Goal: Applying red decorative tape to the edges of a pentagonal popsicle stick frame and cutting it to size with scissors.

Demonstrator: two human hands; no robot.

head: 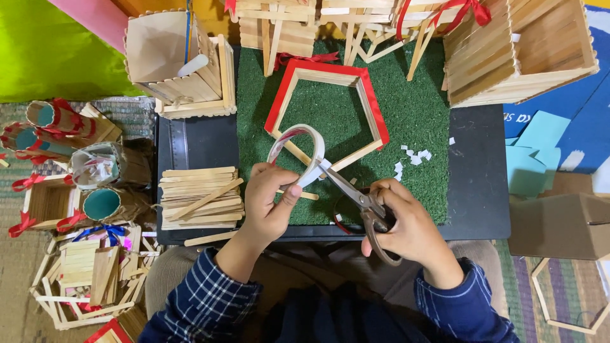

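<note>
My left hand [270, 203] holds a roll of white tape [297, 145] upright, with a short strip pulled out toward the right. My right hand [403, 222] grips scissors [356, 197] with brown handles, their blades open at the tape strip. Just behind the hands lies a pentagon frame of wooden sticks [330, 108] with red edging, resting on a green turf mat [406, 121]. The mat sits on a dark board [476, 178] across my lap.
A stack of loose wooden sticks [200, 197] lies left of my left hand. Small white tape scraps [413, 155] dot the turf. Stick-built boxes [518, 51] and a holder [175, 60] stand at the back. Paper tubes and ribboned stick crafts [70, 159] crowd the left floor.
</note>
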